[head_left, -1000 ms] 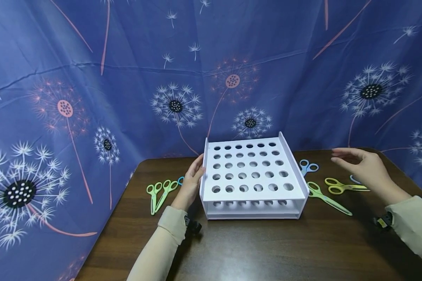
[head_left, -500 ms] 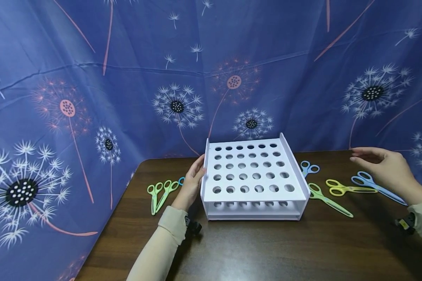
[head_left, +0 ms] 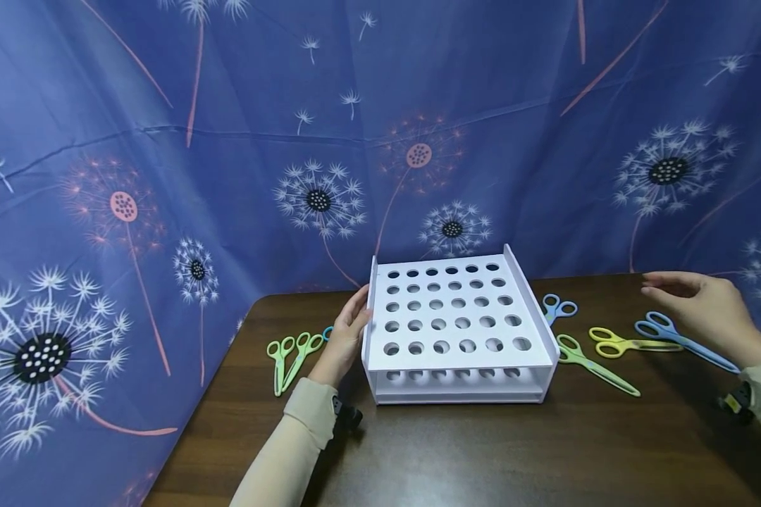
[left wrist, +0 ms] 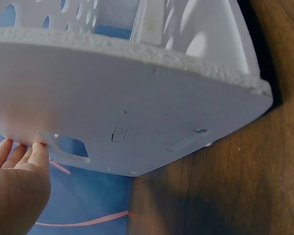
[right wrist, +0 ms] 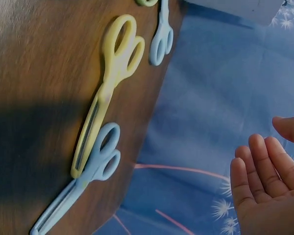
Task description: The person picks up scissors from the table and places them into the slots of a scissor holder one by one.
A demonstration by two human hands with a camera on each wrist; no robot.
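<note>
A white rack with rows of round holes stands on the table. My left hand grips its left side panel, the fingers on the outer face near a cutout, the thumb over the edge in the head view. My right hand hovers at the right with loosely bent fingers and holds nothing. Just below it in the head view lie blue scissors, their blades angled to the right. Yellow scissors lie to their left; in the right wrist view the two pairs overlap at the tips and handle.
Green scissors and another blue pair lie by the rack's right side. Left of my left forearm are two green scissors, with a blue handle loop partly behind the hand. A blue patterned cloth hangs behind the wooden table.
My right hand has moved to the right and uncovered the blue scissors beside the yellow pair. My left hand stays on the rack, which has not moved.
</note>
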